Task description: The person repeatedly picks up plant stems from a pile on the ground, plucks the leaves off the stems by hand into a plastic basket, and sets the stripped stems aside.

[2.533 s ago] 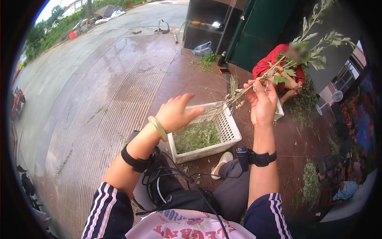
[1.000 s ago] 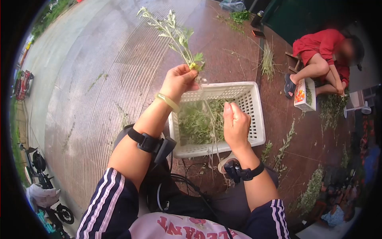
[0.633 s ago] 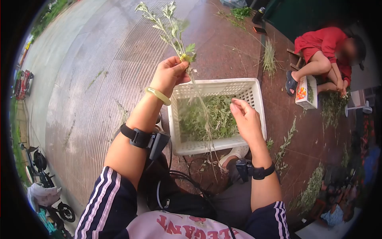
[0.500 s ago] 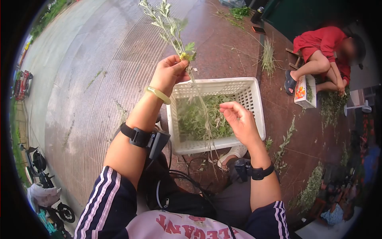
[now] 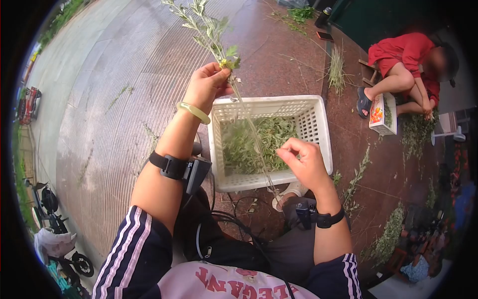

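Observation:
My left hand (image 5: pixel 210 79) is closed around a bunch of leafy herb stems (image 5: pixel 211 37), mugwort by the look of it. Pale leaves point up and away from the fist, while long bare stalks trail down across the basket. My right hand (image 5: pixel 304 160) is over the basket's near right side, fingers curled and thumb near the index finger, close to the hanging stalks. Whether anything is pinched there I cannot make out. Below both hands stands a white plastic basket (image 5: pixel 326 144) with slotted walls, holding picked green leaves (image 5: pixel 259 142).
A person in red (image 5: pixel 406 60) sits at the right beside a small white box (image 5: pixel 391 117). Loose plant stalks (image 5: pixel 388 236) lie on the right floor. Bare stems (image 5: pixel 337 70), a phone (image 5: pixel 325 36) and a dark bottle (image 5: pixel 323 17) are farther back. Cables (image 5: pixel 234 222) run by my legs.
My left hand has moved slightly up and left with the stems. My right hand has dropped a little, and its fingers have curled inward from a looser pose.

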Available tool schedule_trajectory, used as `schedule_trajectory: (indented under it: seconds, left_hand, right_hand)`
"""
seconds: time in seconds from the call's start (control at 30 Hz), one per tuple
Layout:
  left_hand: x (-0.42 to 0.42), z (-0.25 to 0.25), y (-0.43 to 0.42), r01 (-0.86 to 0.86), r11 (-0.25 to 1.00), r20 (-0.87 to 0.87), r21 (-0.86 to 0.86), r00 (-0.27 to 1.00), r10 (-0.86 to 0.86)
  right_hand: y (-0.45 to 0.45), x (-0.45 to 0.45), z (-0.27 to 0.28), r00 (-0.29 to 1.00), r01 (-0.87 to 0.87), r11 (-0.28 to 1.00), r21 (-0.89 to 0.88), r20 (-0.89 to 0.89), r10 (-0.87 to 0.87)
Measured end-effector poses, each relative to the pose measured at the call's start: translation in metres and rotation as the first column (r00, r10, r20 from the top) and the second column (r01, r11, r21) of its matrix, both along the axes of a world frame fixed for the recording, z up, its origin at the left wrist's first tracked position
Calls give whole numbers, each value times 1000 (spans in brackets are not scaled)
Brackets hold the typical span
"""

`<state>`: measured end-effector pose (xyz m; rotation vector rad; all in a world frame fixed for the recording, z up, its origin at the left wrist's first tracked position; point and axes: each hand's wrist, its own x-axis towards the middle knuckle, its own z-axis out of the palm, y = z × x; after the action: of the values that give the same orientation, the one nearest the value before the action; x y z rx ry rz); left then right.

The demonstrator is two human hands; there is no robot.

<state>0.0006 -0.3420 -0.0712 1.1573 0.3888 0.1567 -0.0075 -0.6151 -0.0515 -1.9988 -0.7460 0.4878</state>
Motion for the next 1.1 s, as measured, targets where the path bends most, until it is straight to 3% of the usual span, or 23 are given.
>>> schedule_trajectory:
  seconds: [0.07,0.13,0.23,0.33,0.37,0.47,0.5,0.6,0.7,0.8,0.9,1.0,1.1]
  left_hand:
    - [-1,-1,-3,57,998,16,-21,998,-56]
    - [-2,0,-5,117,992,24,-42,993,-116]
    - [-2,1,-12,167,979,74,-114,984,-159]
    - [-2,0,-16,250,947,150,-200,963,-223]
    - [-4,3,-20,270,939,164,-215,957,-238]
    - [-3,4,-25,333,914,212,-231,934,-287]
    - [-3,3,-26,344,910,223,-230,929,-295]
    - [-2,3,-26,366,905,237,-215,919,-315]
    - [-2,3,-24,338,918,223,-206,930,-292]
    - [-2,6,-15,293,931,226,-218,943,-244]
    - [-5,11,-14,261,930,200,-259,956,-212]
    - [-6,6,-19,321,913,213,-251,939,-271]
    - [-8,7,-32,414,875,233,-251,903,-361]
  right_hand:
    - [-4,8,-5,968,231,970,-75,-86,-238]
    - [-4,12,-17,947,321,944,80,-48,-318]
    - [-4,15,-31,943,271,947,172,-245,-225]
    - [7,5,-19,811,181,964,197,-584,-33]
    - [14,0,-11,783,179,962,206,-622,-12]
    - [23,-6,-17,848,43,944,328,-512,139]
    - [26,-10,-17,852,86,935,344,-512,110]
    - [25,-10,-13,926,24,982,188,-375,49]
    - [25,-10,-11,952,24,982,188,-305,36]
    - [19,-9,-10,969,-100,989,113,-215,122]
    - [13,-6,-18,996,53,998,20,-70,-52]
    - [13,0,-27,944,318,940,123,-131,-303]
    - [16,5,-22,914,315,903,291,-350,-206]
